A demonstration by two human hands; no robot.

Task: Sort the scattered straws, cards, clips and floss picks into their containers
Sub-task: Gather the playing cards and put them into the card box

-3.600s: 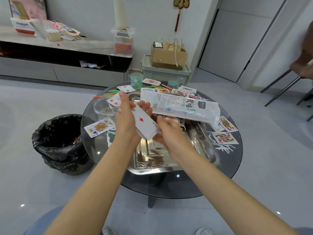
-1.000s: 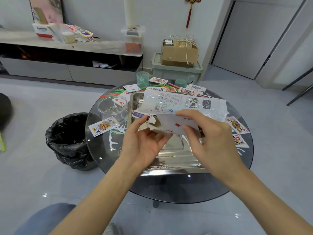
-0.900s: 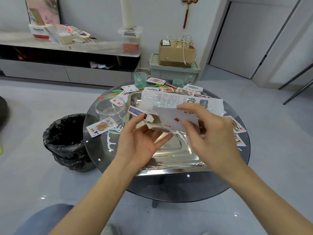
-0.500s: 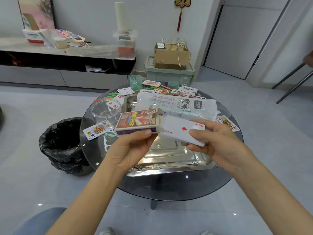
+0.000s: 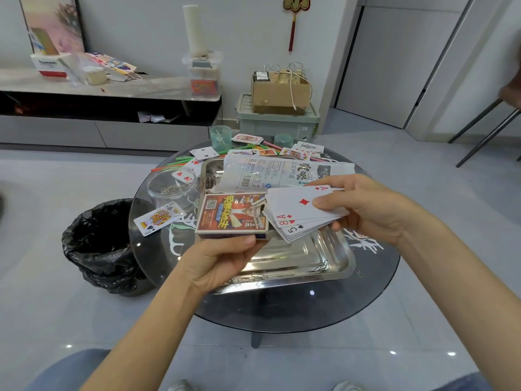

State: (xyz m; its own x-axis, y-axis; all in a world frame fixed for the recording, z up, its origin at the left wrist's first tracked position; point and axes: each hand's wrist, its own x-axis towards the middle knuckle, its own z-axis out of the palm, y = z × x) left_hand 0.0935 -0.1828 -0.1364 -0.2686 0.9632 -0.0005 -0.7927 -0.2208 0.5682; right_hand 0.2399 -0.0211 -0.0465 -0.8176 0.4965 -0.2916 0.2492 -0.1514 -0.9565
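Note:
My left hand (image 5: 222,261) holds a red card box (image 5: 231,214) above the steel tray (image 5: 324,263). My right hand (image 5: 369,207) pinches a fanned stack of playing cards (image 5: 298,213), ace of diamonds on top, its left edge at the box's open end. More cards lie loose on the glass table (image 5: 282,306), among them a king (image 5: 159,218). Paper clips (image 5: 256,276) lie in the tray and inside a clear jar (image 5: 172,187). Coloured straws (image 5: 174,162) and white floss picks (image 5: 176,244) lie on the table. A plastic bag (image 5: 282,172) lies across the tray's far end.
Two green cups (image 5: 220,138) stand at the table's far edge. A black-lined waste bin (image 5: 98,244) sits on the floor to the left. Beyond are a low cabinet (image 5: 107,108) and a cardboard box on a green crate (image 5: 277,114). Chair legs (image 5: 485,131) show at the right.
The card box has turned face up in my left hand. My right hand has brought the card stack lower and against the box's open end; the cards have fanned slightly.

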